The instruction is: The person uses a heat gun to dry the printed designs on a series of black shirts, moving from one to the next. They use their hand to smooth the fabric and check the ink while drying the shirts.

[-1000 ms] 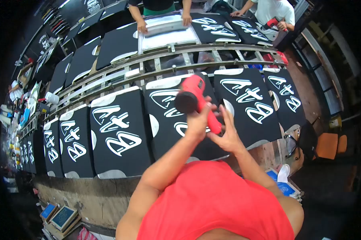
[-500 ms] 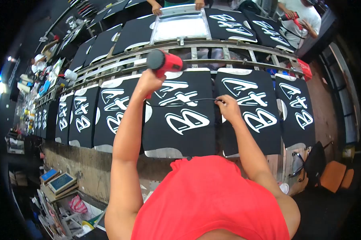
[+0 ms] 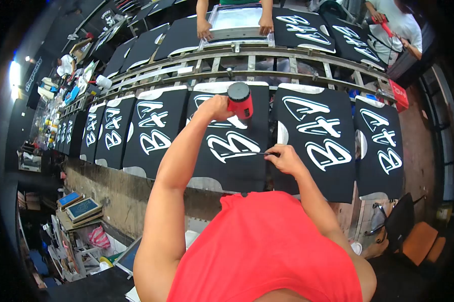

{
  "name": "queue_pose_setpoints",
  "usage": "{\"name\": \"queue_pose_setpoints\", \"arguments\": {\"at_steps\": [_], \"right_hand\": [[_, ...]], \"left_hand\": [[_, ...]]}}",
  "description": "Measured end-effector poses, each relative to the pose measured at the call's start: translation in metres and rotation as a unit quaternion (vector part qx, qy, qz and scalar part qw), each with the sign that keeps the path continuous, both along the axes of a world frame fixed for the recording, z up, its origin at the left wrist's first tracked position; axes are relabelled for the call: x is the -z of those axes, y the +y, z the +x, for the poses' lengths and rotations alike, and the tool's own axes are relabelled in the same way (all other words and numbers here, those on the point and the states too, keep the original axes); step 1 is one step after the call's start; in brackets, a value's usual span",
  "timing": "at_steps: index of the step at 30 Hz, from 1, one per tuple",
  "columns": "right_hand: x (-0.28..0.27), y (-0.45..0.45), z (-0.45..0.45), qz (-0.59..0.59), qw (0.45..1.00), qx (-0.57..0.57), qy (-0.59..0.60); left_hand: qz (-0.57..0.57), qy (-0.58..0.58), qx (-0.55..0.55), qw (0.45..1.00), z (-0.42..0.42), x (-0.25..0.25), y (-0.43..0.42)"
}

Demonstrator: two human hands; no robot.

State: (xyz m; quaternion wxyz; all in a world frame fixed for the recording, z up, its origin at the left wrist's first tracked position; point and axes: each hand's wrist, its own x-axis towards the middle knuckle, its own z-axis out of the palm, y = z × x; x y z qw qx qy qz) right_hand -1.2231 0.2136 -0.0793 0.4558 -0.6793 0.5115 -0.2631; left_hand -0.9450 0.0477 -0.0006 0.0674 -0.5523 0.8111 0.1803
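My left hand (image 3: 216, 107) is closed around the handle of a red heat gun (image 3: 243, 106) with a dark round rear cap. The heat gun is over the upper part of a black fabric panel (image 3: 227, 173), hiding some of its white lettering. Its nozzle points downward, mostly out of sight. My right hand (image 3: 288, 160) pinches a black cord (image 3: 242, 152) near the panel's right edge. The cord runs leftward across the lettering. To the right lies another black panel (image 3: 315, 181) with the same white print.
More printed panels (image 3: 383, 131) line the table on both sides. Metal rails (image 3: 297, 68) run behind them. Opposite, a person's hands (image 3: 204, 29) hold a screen frame (image 3: 237, 33). At right, another person holds a red heat gun (image 3: 386, 26). A chair (image 3: 400, 216) stands at lower right.
My left hand has carried the heat gun rightward and turned its nozzle downward. My right hand has come slightly lower with the cord. Opposite, the person's hands have shifted on the screen frame.
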Motion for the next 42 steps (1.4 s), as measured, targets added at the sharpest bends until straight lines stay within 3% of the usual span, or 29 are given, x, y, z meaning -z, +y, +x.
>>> {"name": "queue_pose_setpoints", "arguments": {"at_steps": [10, 12, 15, 23, 27, 35, 42], "right_hand": [[-0.007, -0.022, 0.000, -0.057, 0.998, 0.012, -0.007], [-0.005, -0.021, -0.001, -0.055, 0.998, 0.014, -0.006], [0.000, -0.018, 0.001, -0.057, 0.998, 0.019, -0.008], [0.007, -0.009, 0.018, -0.046, 0.998, -0.019, -0.039], [0.006, -0.009, 0.027, -0.030, 0.998, -0.037, -0.029], [0.011, -0.007, 0.042, -0.051, 0.994, -0.090, -0.026], [0.010, -0.001, 0.053, -0.057, 0.988, -0.137, -0.039]], "left_hand": [[0.015, -0.029, -0.039, 0.999, -0.009, -0.002, -0.003], [0.051, -0.025, -0.031, 0.998, -0.012, -0.026, 0.007], [0.008, -0.042, -0.044, 0.998, -0.002, -0.013, 0.004], [-0.023, -0.048, -0.051, 0.997, 0.036, -0.007, -0.001], [0.017, -0.052, -0.044, 0.998, 0.053, -0.015, 0.002], [0.025, -0.091, -0.112, 0.989, 0.074, -0.030, 0.016], [-0.024, -0.091, -0.148, 0.985, 0.131, -0.001, 0.013]]}}
